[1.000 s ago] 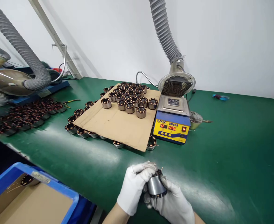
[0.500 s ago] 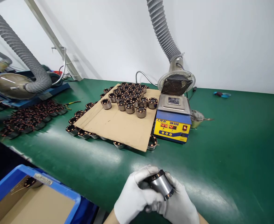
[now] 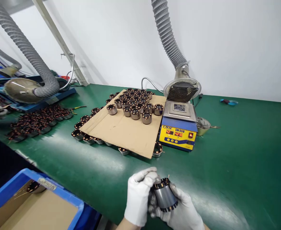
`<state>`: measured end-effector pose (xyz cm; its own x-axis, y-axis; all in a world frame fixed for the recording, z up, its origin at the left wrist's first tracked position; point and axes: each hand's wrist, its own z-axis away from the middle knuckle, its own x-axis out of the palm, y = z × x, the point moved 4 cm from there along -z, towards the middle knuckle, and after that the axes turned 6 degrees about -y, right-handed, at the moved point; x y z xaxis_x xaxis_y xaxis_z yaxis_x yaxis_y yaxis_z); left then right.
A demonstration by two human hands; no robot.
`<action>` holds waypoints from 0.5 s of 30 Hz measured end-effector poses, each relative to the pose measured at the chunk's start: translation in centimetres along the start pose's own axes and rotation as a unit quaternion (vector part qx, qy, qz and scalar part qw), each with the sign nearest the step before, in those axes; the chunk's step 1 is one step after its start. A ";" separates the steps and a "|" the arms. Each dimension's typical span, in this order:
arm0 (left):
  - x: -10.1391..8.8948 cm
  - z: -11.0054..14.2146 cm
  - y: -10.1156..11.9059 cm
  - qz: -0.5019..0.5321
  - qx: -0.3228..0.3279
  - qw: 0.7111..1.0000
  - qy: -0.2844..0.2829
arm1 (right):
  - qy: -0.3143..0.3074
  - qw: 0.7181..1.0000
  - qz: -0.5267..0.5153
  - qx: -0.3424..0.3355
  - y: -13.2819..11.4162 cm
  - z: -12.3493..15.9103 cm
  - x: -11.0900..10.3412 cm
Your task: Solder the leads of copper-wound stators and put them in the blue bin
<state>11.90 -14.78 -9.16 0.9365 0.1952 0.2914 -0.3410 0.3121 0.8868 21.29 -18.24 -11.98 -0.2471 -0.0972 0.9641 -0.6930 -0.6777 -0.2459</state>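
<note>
Currently, the left hand [image 3: 138, 195] and right hand [image 3: 182, 212], both in white gloves, clasp one motor stator [image 3: 164, 195] between them above the near edge of the green bench [image 3: 238, 153]. Fingers of both hands are closed around its steel body, winding end tilted up and away.

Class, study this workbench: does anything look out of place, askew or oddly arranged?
Yes. The cardboard sheet does not lie flat on the green bench; it rests on a layer of wound metal rings that poke out beneath its edges, with more rings stacked on top.

White wall [image 3: 238, 41], green bench [image 3: 238, 153]
</note>
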 end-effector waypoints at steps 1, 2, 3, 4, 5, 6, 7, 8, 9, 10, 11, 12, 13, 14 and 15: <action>-0.3 -0.5 0.4 0.046 0.014 0.999 0.011 | -0.001 1.000 0.005 0.011 0.1 0.1 -0.1; -0.7 -0.9 0.8 0.092 0.039 0.995 0.023 | -0.003 1.000 0.009 0.025 0.2 0.1 -0.3; -1.2 -1.2 1.3 0.129 0.068 0.989 0.032 | -0.004 0.999 0.008 0.031 0.3 0.2 -0.4; -1.6 -1.4 1.6 0.154 0.091 0.983 0.031 | -0.006 1.000 0.006 0.030 0.3 0.2 -0.5; -1.7 -1.5 1.8 0.163 0.097 0.982 0.011 | -0.010 1.000 0.005 0.027 0.4 0.2 -0.5; -1.5 -1.4 1.7 0.151 0.080 0.985 -0.030 | -0.012 1.000 0.004 0.021 0.4 0.2 -0.5; -1.0 -1.0 1.4 0.119 0.048 0.989 -0.080 | -0.012 1.000 0.003 0.016 0.4 0.2 -0.5; -0.5 -0.6 1.0 0.071 0.006 0.990 -0.119 | -0.007 1.000 0.007 0.007 0.5 0.1 -0.5; -0.2 -0.1 0.5 0.016 -0.029 0.990 -0.135 | 0.003 1.000 0.017 -0.005 0.4 0.1 -0.5; 0.0 0.3 0.2 -0.038 -0.046 0.990 -0.127 | 0.017 0.999 0.036 -0.019 0.4 0.0 -0.4; 0.1 0.6 0.1 -0.082 -0.044 0.991 -0.099 | 0.030 0.997 0.063 -0.035 0.3 0.0 -0.4; -0.1 0.7 0.3 -0.108 -0.029 0.991 -0.068 | 0.041 0.993 0.098 -0.052 0.1 0.0 -0.4; -0.3 0.7 0.5 -0.114 -0.009 0.993 -0.043 | 0.047 0.987 0.141 -0.067 0.0 0.0 -0.5; -0.7 0.5 0.7 -0.104 0.008 0.994 -0.031 | 0.053 0.977 0.193 -0.078 -0.1 0.0 -0.6; -1.3 0.2 0.9 -0.082 0.024 0.996 -0.021 | 0.066 0.961 0.252 -0.092 -0.2 0.1 -0.8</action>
<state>10.40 -14.92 -8.72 0.9821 0.1068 0.1550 -0.1800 0.2918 0.9394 21.72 -18.12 -12.72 -0.6578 -0.2776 0.7002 -0.5680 -0.4276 -0.7032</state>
